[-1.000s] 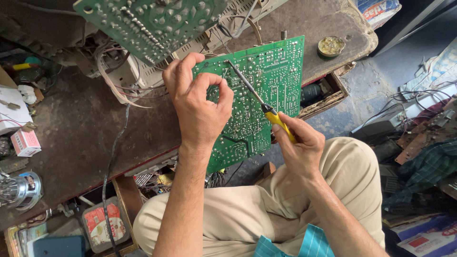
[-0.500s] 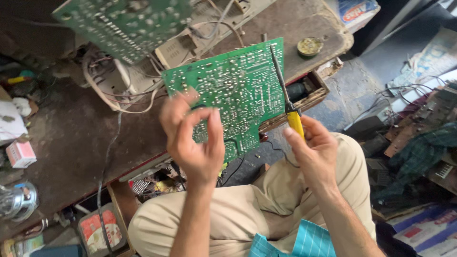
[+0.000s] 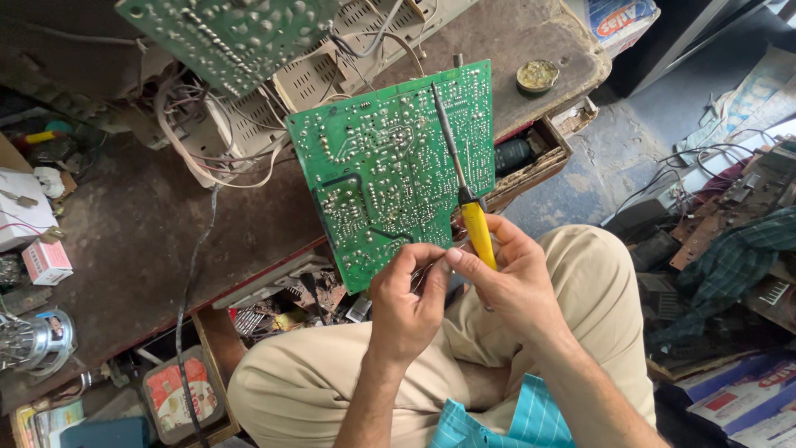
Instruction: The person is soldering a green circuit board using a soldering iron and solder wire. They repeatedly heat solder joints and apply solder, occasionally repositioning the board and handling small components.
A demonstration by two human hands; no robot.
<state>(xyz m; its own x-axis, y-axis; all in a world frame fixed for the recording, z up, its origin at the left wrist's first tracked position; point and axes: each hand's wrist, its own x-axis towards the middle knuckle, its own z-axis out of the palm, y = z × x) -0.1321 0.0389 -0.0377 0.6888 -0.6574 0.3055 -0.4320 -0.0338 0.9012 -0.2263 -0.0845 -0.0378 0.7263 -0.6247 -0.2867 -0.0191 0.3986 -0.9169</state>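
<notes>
Left hand (image 3: 408,300) dropped off green circuit board (image 3: 396,168), now pinching thin wire beside right hand (image 3: 507,280), which grips yellow-handled soldering iron (image 3: 466,192); board leans on desk (image 3: 133,249) edge.

There is a single view, from a camera worn on the person's head. It looks steeply down and slightly forward, past the chest onto the lap and knees at the bottom of the frame. The hands, left (image 3: 408,303) and right (image 3: 512,278), sit near the lens just below the centre, close enough for the fingers to show plainly. Beyond them the dark work surface (image 3: 141,249) fills the upper left, running diagonally, with a green circuit board (image 3: 390,166) near the middle. The floor (image 3: 618,141) shows at the upper right, farther from the lens. No second view overlaps this one.
</notes>
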